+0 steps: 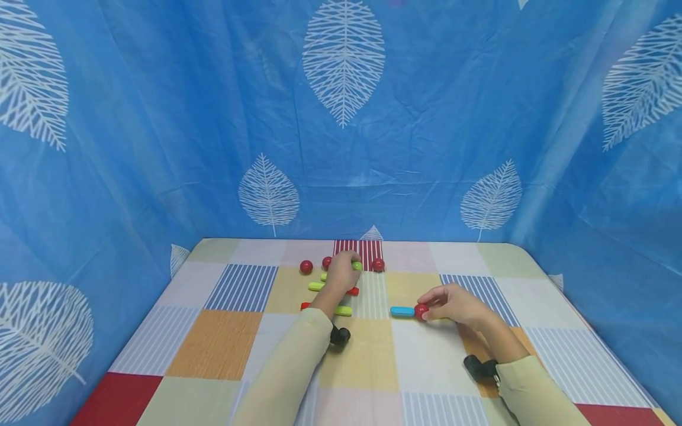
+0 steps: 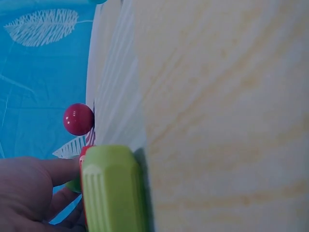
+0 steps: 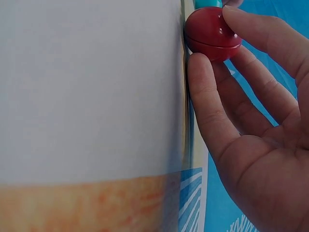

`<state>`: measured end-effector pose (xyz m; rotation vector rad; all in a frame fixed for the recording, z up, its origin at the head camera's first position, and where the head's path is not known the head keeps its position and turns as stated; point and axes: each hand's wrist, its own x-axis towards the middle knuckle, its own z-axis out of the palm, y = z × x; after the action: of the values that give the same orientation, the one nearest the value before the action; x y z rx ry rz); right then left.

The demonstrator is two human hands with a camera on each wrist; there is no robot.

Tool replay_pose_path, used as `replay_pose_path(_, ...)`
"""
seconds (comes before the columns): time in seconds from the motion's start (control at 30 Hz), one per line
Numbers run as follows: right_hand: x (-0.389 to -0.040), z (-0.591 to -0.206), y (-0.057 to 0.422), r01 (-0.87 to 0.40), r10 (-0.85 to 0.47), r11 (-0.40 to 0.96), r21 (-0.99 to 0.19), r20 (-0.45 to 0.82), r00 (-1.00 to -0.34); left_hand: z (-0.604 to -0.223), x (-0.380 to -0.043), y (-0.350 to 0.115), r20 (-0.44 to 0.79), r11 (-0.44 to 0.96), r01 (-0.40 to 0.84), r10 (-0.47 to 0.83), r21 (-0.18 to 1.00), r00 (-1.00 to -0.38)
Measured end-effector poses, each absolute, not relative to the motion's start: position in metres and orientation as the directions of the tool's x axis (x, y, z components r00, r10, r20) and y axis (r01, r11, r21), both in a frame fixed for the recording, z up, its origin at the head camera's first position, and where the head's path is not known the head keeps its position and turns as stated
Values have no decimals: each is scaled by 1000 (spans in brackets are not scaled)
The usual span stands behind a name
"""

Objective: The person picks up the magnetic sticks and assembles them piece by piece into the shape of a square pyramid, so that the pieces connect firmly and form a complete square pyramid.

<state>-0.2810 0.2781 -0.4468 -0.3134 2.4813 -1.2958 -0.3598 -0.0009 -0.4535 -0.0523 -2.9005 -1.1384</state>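
Observation:
In the head view my left hand (image 1: 343, 274) reaches over the sticks near the far edge, fingers curled on a round green piece (image 1: 357, 266). A bit of that green piece (image 2: 73, 185) shows between the fingers in the left wrist view, beside a large lime-green stick (image 2: 113, 188). My right hand (image 1: 454, 303) pinches a red ball (image 1: 421, 312) between thumb and fingers, low over the cloth. A blue stick (image 1: 402, 311) lies end-on to the ball's left side. The right wrist view shows a seam round the red ball (image 3: 212, 35).
Three more red balls stand toward the back: a left one (image 1: 306, 267), one beside my left hand (image 1: 327, 262) and a right one (image 1: 378, 265). Lime-green sticks (image 1: 343, 310) and red stick parts (image 1: 353, 291) lie under my left forearm. Blue leaf-print curtains (image 1: 341, 177) enclose the patchwork-covered table (image 1: 213, 343).

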Motion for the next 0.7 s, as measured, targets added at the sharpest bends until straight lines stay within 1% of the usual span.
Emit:
replay_pose_path(0.27,-281,-447,278,-64,-354,562,-825,-170,-920,-450,-356,-7,69,671,94,64,735,-996)
replay_pose_path(0.47,-280,-446,279,-63,-348,566,-822,-168,-922,-449,-349,-11,91,596,150,128,789,-988)
replay_pose_path(0.7,-279,-446,279,-68,-350,568,-820,-165,-922,-442,-332,-15,69,513,159,189,843,-979)
